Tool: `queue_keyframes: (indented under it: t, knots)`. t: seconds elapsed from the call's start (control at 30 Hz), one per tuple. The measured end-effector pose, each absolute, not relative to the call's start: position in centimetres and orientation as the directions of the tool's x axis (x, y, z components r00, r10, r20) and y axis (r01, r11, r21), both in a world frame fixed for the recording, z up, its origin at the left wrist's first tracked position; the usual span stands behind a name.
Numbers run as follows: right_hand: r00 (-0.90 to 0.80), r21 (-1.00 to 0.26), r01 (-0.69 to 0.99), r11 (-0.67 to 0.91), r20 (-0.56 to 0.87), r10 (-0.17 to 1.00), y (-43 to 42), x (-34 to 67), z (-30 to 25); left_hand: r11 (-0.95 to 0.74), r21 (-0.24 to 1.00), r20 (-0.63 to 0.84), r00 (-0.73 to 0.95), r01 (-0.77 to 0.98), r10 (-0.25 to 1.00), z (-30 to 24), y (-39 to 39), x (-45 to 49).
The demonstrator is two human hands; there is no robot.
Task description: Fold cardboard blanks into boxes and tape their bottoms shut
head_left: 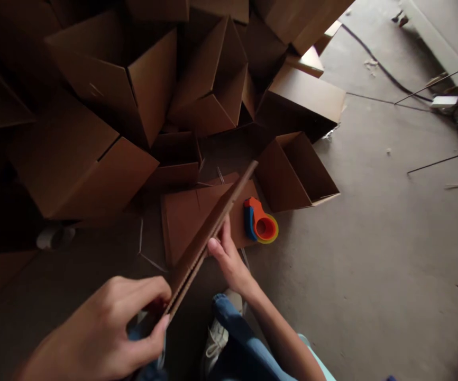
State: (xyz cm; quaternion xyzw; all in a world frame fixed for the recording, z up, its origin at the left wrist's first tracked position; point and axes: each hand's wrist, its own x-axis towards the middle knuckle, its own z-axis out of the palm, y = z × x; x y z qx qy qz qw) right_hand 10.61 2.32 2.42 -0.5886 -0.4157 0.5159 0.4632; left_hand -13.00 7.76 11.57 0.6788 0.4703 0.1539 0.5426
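Note:
A folded-flat cardboard box (213,222) is held up on edge in front of me, slanting from lower left to upper right. My left hand (134,317) pinches its near lower end, with the thumb on one side and the fingers on the other. Farther along the lower edge, my right hand (229,259) grips it, the thumb on the near face and the other fingers partly hidden behind. Beneath it, flat cardboard (189,206) lies on the floor. An orange and blue tape dispenser (261,225) with a yellow roll rests on that cardboard, just right of my right hand.
Opened cardboard boxes (153,79) are heaped at the back and left. One smaller open box (296,174) stands right of the flat cardboard. A whitish roll (54,236) is on the left. Thin rods (443,161) and a dark cable (387,71) lie on the grey floor (372,264).

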Motion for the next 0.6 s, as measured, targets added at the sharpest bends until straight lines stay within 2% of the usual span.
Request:
queue_keyframes:
  t: [0.03,0.1,0.2,0.23,0.33,0.43,0.53,0.57,0.6]
  knots:
    - [0.106,-0.971,0.032,-0.236,-0.232,0.967,2.9,10.2,2.7,-0.058,0.862,-0.325,0.636,0.504,0.699,12.0,8.0,-11.8]
    - [0.086,-0.962,0.063,-0.266,-0.26,0.962,3.7,9.6,2.8,-0.144,0.842,-0.371,0.751,0.52,0.547,12.1,8.5,-10.3]
    - [0.06,-0.943,0.13,-0.307,-0.302,0.951,3.4,9.1,1.4,-0.107,0.834,-0.443,0.774,0.541,0.453,10.4,8.7,-9.4]
    - [0.065,-0.939,0.154,-0.307,-0.3,0.952,3.1,8.9,0.7,-0.071,0.826,-0.468,0.749,0.56,0.468,9.5,8.8,-9.3]
    - [0.127,-0.922,0.219,-0.318,-0.296,0.947,1.8,8.3,-1.9,0.061,0.813,-0.484,0.613,0.58,0.624,6.0,9.0,-9.1]
    - [0.144,-0.876,0.25,-0.413,-0.388,0.91,0.5,7.4,-3.9,0.216,0.822,-0.479,0.435,0.526,0.762,1.8,9.6,-9.8]
    - [0.045,-0.833,0.291,-0.471,-0.479,0.876,-0.4,6.4,-4.8,0.067,0.712,-0.325,0.244,0.699,0.914,-2.9,10.4,-12.3]
    - [0.021,-0.818,0.318,-0.48,-0.5,0.866,-0.6,6.1,-4.9,0.055,0.641,-0.321,0.202,0.766,0.925,-4.4,10.6,-13.3]
    - [0.012,-0.796,0.352,-0.493,-0.523,0.852,-0.8,5.8,-5.0,0.084,0.586,-0.389,0.188,0.806,0.902,-5.8,10.7,-14.3]
